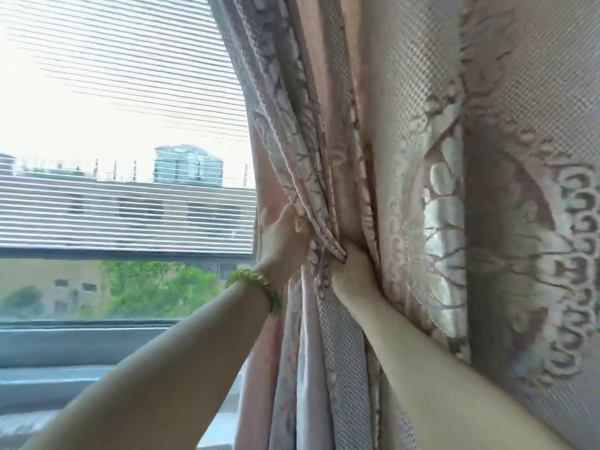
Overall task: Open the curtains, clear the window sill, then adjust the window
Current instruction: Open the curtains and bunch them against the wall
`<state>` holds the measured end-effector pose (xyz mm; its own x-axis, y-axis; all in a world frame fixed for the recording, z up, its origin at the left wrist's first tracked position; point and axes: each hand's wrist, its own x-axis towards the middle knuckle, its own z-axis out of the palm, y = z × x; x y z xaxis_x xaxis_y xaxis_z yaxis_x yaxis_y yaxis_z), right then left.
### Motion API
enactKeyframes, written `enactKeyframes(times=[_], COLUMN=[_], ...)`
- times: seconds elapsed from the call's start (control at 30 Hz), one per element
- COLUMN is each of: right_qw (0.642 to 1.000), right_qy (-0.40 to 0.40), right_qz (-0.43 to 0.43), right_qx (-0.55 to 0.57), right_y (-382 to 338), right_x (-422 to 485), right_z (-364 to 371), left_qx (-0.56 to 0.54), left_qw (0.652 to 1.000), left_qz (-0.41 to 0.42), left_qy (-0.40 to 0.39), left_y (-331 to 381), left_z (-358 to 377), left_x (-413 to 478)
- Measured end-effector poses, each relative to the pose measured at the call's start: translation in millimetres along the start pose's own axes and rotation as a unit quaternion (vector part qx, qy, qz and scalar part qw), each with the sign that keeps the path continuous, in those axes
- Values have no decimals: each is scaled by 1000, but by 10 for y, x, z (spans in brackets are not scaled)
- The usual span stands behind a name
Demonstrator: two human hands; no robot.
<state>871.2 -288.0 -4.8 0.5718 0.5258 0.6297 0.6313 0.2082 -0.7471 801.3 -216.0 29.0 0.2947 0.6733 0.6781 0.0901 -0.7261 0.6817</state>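
A pink-and-grey patterned curtain (422, 157) hangs bunched at the right of the window (123, 280). My left hand (281, 241), with a green bead bracelet on the wrist, grips the curtain's left edge from the window side. My right hand (352, 267) grips the gathered folds just to the right of it. Both hands squeeze the fabric together at mid height. The fingertips are buried in the folds.
A striped sheer blind (130, 92) covers the upper window, its lower edge near mid frame. Below lies the grey window frame and sill (65, 378), blurred. Buildings and green trees show outside.
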Motion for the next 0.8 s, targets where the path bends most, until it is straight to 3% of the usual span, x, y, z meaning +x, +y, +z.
enactKeyframes(times=[0.13, 0.33, 0.4, 0.6, 0.8], right_qw=[999, 992, 991, 990, 992], right_qy=[-9, -57, -69, -66, -52], right_qz=[-34, -82, -81, -102, -83], right_qx=[38, 79, 77, 74, 73], right_y=[159, 420, 490, 608, 799], right_x=[-18, -6, -13, -101, -30], right_z=[-338, -1103, -1300, -1931, -2701], left_qx=[-99, -69, -65, -210, -210], left_qw=[995, 985, 983, 971, 974], left_qz=[-16, -13, -5, -73, -69], left_qy=[23, 158, 171, 84, -46], left_y=[177, 677, 845, 1402, 1856], left_z=[391, 896, 1010, 1323, 1793], left_x=[-155, -471, -581, -856, -862])
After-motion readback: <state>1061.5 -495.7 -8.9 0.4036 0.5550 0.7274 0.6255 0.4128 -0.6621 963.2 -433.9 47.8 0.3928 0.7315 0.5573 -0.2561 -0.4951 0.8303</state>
